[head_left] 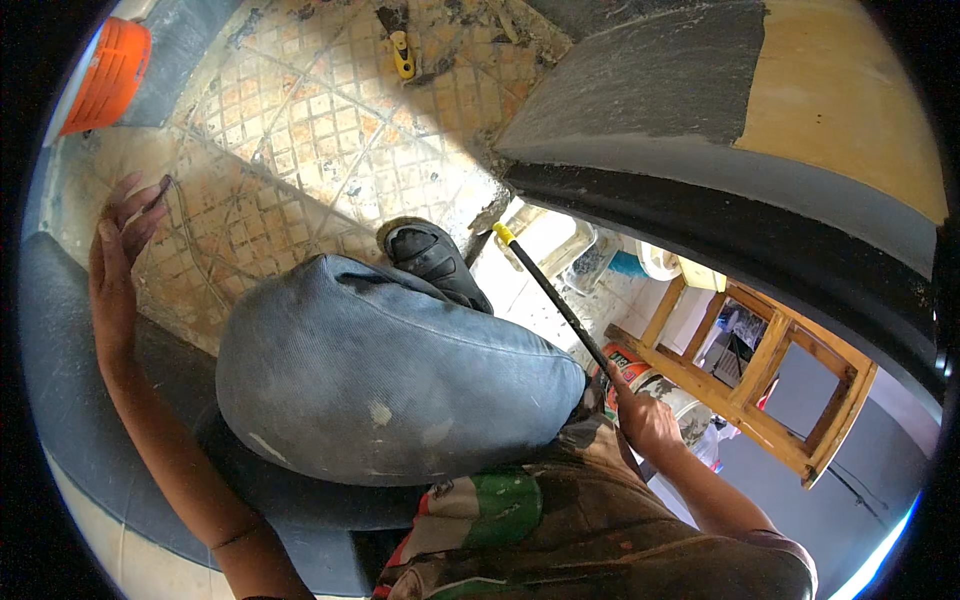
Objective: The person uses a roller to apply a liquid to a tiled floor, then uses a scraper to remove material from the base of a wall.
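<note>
My right hand is closed around a long black pole with a yellow collar at its far end. A small greyish, blade-like piece shows just past the collar, next to the dark wall edge; its exact kind I cannot make out. At the far left my left hand is held out with its fingers apart and nothing in it. A thin cord-like line runs on the tiled floor beside its fingertips. Between my arms is my bent leg in blue jeans, with a black sandal on the foot.
An orange bucket stands at the upper left. On the stained tiles lies a yellow-handled tool. A curved wall, part grey plaster, rises at the right. Below it are tubs, a wooden frame and an orange-labelled bucket.
</note>
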A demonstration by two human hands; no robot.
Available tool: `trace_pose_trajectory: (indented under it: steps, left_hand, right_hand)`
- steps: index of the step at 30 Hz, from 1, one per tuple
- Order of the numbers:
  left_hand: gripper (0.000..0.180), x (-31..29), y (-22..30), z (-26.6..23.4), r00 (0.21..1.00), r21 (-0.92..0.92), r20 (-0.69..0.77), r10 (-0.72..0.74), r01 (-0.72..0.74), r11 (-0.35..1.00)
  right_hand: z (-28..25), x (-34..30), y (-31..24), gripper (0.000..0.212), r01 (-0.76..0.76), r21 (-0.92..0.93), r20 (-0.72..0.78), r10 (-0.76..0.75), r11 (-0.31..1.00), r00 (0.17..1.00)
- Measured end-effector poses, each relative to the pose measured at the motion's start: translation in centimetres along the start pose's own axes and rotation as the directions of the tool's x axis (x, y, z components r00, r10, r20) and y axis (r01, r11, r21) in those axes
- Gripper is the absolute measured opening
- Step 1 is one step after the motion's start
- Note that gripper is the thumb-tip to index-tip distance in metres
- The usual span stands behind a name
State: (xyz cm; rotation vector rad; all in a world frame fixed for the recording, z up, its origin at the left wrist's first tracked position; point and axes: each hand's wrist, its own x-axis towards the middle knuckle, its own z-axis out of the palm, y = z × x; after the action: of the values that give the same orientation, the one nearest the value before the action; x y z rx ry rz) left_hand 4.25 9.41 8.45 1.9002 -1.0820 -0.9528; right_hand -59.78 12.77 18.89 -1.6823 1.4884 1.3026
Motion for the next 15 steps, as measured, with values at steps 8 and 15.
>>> trace_pose_trajectory:
  steps: [8,15]
  left_hand:
    - [0.058,0.1,0.3,0.2,0.998,0.012,-0.002,0.065,-0.065,0.998]
    - [0.058,0.9,1.7,-0.1,0.999,-0.014,-0.023,-0.023,0.023,1.0]
  right_hand:
    - [8.3,3.0,4.3,0.072,0.13,0.069,-0.21,-0.113,0.989,0.971]
    - [4.8,0.9,2.7,0.077,0.044,0.005,-0.046,-0.044,0.999,0.998]
